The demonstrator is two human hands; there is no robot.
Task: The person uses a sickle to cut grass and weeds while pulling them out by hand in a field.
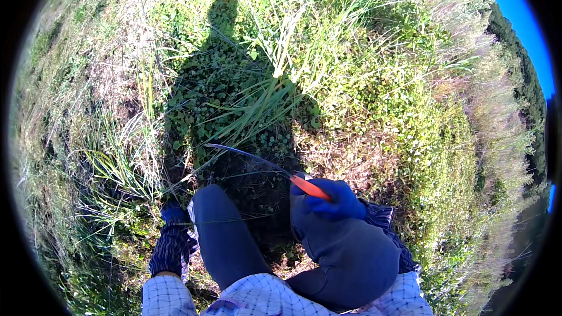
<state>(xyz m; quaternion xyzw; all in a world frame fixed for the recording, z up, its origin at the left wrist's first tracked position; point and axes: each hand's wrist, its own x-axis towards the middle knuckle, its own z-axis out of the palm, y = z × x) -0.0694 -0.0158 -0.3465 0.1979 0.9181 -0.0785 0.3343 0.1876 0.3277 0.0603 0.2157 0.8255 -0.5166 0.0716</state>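
My right hand (336, 199), in a blue-coated knit glove, grips the orange handle (311, 188) of a sickle above my right knee. The sickle's slender curved blade (250, 154) reaches left across the shaded ground, its tip beyond my left knee. Low on the left, beside my left knee, is my left hand (173, 213) in a matching glove with a dark striped cuff. It is down at the base of a tuft of long grass (127, 162). Its fingers are in shade and partly hidden, so whether they hold stems is unclear.
Long green grass blades (263, 103) lie bundled across low leafy ground cover (364, 83). My shadow (224, 61) falls ahead. Dry brown litter (351, 151) lies to the right of centre. Taller brush (487, 96) lines the right side. My bent legs (228, 232) are close below the blade.
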